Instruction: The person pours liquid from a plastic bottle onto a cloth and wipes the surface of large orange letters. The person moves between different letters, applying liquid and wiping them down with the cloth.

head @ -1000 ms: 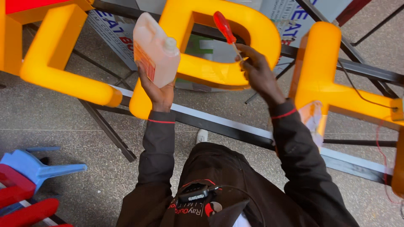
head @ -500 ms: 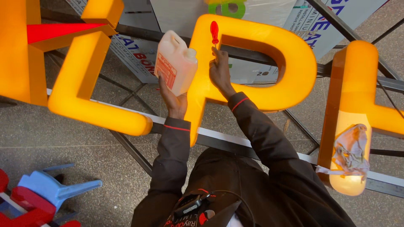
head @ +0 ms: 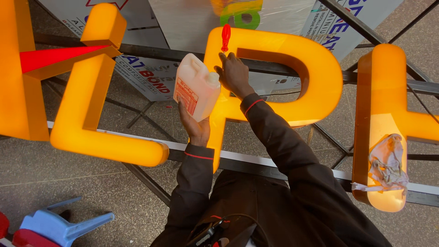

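3 big glowing yellow sign letters (head: 283,68) rest on a dark metal frame (head: 256,164) above the speckled floor (head: 68,192), with printed white boards (head: 146,75) behind and blue plastic stools (head: 59,226) at the near left. A crumpled plastic film (head: 386,164) clings to the right letter. The left hand (head: 196,128) has its fingers wrapped around a pale plastic jug (head: 196,87), held tilted before the middle letter. Just right of it, the right hand (head: 234,73) has its fingers closed on a red-handled screwdriver (head: 225,36), handle pointing up, hand against the letter's face.
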